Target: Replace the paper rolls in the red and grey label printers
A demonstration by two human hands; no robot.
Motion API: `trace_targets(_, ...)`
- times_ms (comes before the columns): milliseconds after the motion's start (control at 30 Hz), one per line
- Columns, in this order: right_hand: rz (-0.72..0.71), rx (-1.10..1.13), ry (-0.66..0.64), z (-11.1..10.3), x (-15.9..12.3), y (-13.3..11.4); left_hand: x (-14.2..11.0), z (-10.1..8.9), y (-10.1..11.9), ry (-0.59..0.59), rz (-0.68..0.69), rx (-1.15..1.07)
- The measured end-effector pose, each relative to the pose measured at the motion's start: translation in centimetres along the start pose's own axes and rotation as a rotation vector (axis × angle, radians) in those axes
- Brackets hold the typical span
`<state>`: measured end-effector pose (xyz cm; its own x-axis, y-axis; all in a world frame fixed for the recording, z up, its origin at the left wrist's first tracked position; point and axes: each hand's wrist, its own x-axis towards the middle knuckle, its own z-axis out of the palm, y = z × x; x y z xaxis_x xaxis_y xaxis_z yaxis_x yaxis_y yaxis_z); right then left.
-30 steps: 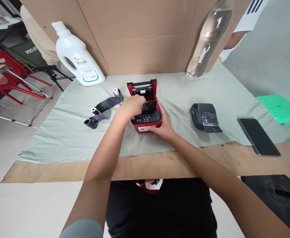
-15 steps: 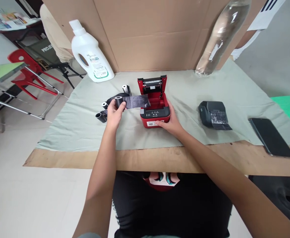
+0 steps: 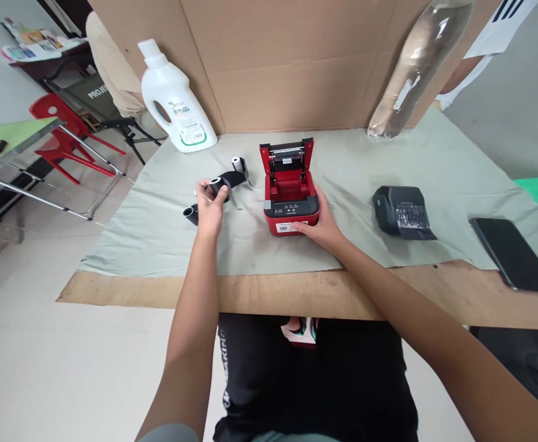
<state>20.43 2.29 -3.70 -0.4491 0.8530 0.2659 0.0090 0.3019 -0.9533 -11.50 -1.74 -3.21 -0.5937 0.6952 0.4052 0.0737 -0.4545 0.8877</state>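
Note:
A small red and black label printer (image 3: pixel 291 212) stands on the cloth with its lid raised and its red inner bay showing. My right hand (image 3: pixel 321 224) is closed around its right side, thumb on the front near a white sticker. To the left of the printer, my left hand (image 3: pixel 211 205) grips a black roll of ribbon (image 3: pixel 216 183) between thumb and fingers. Close by lie a black roll with a white core (image 3: pixel 238 164) and another black roll (image 3: pixel 191 214). Dark ribbon stretches behind the held roll; whether it belongs to that roll I cannot tell.
A black handheld printer (image 3: pixel 400 209) with a dark strip hanging out and a phone (image 3: pixel 513 255) lie to the right. A white jug (image 3: pixel 176 101) and a clear bottle (image 3: pixel 418 73) stand before the cardboard wall (image 3: pixel 291 67). The wooden table edge (image 3: pixel 269 291) runs nearest me.
My left hand has drawn the roll away from the printer, and its loose strip no longer reaches over the open bay. My right hand still holds the printer; the view has shifted slightly.

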Motion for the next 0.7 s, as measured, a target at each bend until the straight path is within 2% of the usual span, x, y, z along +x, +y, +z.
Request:
trace_targets(100,-0.019,0.0,-0.002,0.0,0.1,-0.1,0.4,-0.5,-0.1,-0.005,0.0,-0.005)
trace_targets(200,-0.036,0.003,0.001,0.0,0.2,-0.1,0.7,-0.8,0.8,0.004,-0.041,-0.037)
trace_targets(367,-0.023,0.019,0.009,0.1,0.2,-0.2,0.4,-0.9,2.4,0.107,0.042,0.223)
trace_targets(500,-0.029,0.016,0.005,0.1,0.1,-0.3,0.2,-1.3,2.3,0.198,0.095,0.315)
trace_targets(700,0.014,0.018,0.016,0.1,0.0,-0.7,1.1,-2.1,1.9,0.216,0.068,0.249)
